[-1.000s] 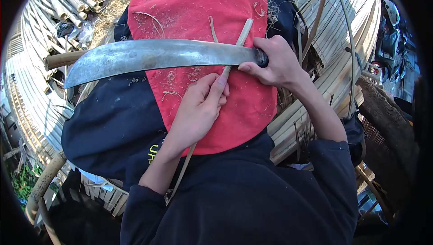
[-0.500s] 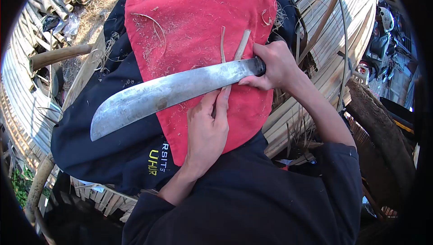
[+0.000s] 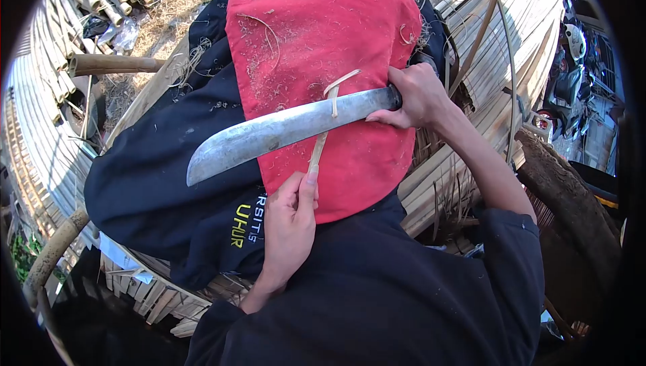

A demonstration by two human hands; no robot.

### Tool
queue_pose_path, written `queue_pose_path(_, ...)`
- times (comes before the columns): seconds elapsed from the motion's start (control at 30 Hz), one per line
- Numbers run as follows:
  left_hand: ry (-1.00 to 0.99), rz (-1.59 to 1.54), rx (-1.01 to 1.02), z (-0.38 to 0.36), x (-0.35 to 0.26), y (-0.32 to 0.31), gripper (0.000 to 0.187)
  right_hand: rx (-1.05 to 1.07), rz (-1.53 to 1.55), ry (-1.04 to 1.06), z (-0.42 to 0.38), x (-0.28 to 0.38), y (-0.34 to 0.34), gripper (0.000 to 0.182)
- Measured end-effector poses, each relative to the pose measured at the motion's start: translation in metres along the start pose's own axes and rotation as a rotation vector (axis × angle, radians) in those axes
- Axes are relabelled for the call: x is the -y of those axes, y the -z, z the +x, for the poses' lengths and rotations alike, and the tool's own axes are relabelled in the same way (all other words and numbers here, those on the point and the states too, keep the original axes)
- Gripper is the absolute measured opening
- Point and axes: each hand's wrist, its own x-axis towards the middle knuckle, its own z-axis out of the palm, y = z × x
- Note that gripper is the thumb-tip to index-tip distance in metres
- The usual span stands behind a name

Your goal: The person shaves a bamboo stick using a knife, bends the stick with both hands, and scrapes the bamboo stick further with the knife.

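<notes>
Pale strip (image 3: 317, 150) crossing machete blade (image 3: 269, 131) above red cloth (image 3: 316, 36) | left hand (image 3: 289, 218) pinching it below the blade, right hand (image 3: 418, 96) wrapped round dark handle (image 3: 395, 97) | I judge an uneven pull could snap the strip or nick that left hand | versus half a second ago, left hand sits lower, farther from blade

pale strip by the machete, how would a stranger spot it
Find the red cloth, then the broad machete blade across it. The pale strip runs down from the blade's lower edge; unlike the loose shavings on the cloth, it is pinched by the left hand.
</notes>
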Motion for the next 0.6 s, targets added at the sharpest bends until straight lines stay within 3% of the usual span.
queue_pose_path(0.03,0.012,-0.022,-0.003,-0.007,0.003,0.008,0.038,-0.018,-0.012,-0.001,0.000,-0.001,0.000,0.069)
queue_pose_path(0.13,0.148,-0.147,0.028,-0.035,0.012,0.035,0.037,-0.189,0.122,-0.291,-0.004,-0.011,-0.012,0.059)
queue_pose_path(0.2,0.190,-0.282,-0.006,-0.037,0.015,0.043,0.035,-0.120,0.251,-0.313,0.000,0.000,-0.008,0.054)
queue_pose_path(0.23,0.205,-0.348,0.074,-0.033,0.010,0.042,0.034,-0.153,0.242,-0.270,-0.002,-0.005,-0.014,0.053)
queue_pose_path(0.33,0.103,-0.304,0.195,-0.003,-0.001,0.030,0.035,-0.104,0.285,-0.313,-0.008,-0.002,-0.010,0.055)
queue_pose_path(0.47,-0.155,0.064,0.160,0.059,-0.014,-0.010,0.040,-0.172,0.231,-0.249,-0.006,-0.004,-0.010,0.061)
queue_pose_path(0.6,-0.299,0.196,0.127,0.089,-0.033,-0.036,0.039,-0.158,0.097,-0.269,-0.004,-0.004,-0.004,0.066)
